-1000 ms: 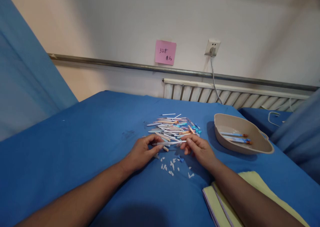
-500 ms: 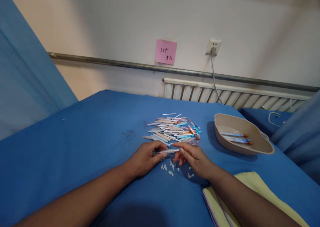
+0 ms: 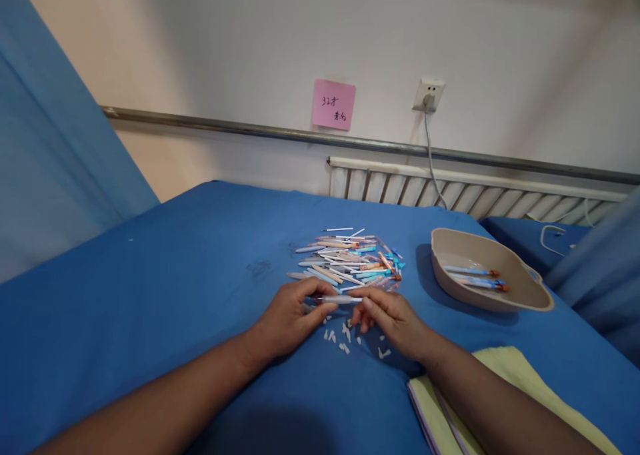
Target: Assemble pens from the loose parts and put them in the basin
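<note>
My left hand (image 3: 287,318) and my right hand (image 3: 393,318) rest on the blue cloth (image 3: 200,288) and pinch the two ends of one thin pale pen part (image 3: 336,300), held level between them. Just beyond my fingers lies a pile of pen parts (image 3: 350,260): white, blue and orange barrels and refills. Several small white bits (image 3: 345,338) are scattered on the cloth under and between my hands.
A beige oval tray (image 3: 520,298) at the right holds a few blue pens with orange tips. A yellow-covered notebook (image 3: 500,401) lies under my right forearm. Behind are a wall with a pink note (image 3: 333,104), a socket (image 3: 429,95) with cable, and a radiator.
Both hands have drawn back from the pile toward me, carrying the thin pen part between them. They have held nearly still in the last half second.
</note>
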### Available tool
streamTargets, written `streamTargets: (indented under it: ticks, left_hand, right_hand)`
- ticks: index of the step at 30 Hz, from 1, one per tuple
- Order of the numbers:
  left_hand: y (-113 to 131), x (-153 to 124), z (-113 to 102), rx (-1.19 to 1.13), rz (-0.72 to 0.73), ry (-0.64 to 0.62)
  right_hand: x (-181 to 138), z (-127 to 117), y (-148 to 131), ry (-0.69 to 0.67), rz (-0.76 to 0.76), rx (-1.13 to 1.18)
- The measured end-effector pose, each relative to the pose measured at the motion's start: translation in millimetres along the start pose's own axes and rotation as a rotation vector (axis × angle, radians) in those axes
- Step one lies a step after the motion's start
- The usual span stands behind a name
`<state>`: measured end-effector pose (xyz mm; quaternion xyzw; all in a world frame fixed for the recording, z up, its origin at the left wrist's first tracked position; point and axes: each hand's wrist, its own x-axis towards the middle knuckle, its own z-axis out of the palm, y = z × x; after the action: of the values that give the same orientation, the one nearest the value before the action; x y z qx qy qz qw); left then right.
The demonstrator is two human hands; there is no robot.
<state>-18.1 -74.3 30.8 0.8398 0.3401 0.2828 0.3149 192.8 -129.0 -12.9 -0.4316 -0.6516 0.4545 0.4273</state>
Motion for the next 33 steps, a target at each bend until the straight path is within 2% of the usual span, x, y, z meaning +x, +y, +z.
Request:
streamTargets:
  ticks: [9, 18, 30, 33]
  left_hand:
    - [5.5, -1.6, 0.4, -0.079, -0.029, -0.007]
    - [6.0, -3.0, -2.2, -0.123, -0.026, 0.077]
    - [-7.1, -2.8, -9.5, -0.221, -0.081, 0.157]
    - [-8.9, -2.5, -10.7, -0.255, -0.085, 0.143]
  right_hand:
    - [0.2, -1.0, -6.9, -0.018, 0.004, 0.035]
    - [1.3, -10.9, -1.2, -0.018, 0.007, 0.091]
    - [1.5, -19.7, 3.9, 0.029, 0.018, 0.089]
    - [1.8, -20.0, 5.4, 0.025, 0.014, 0.098]
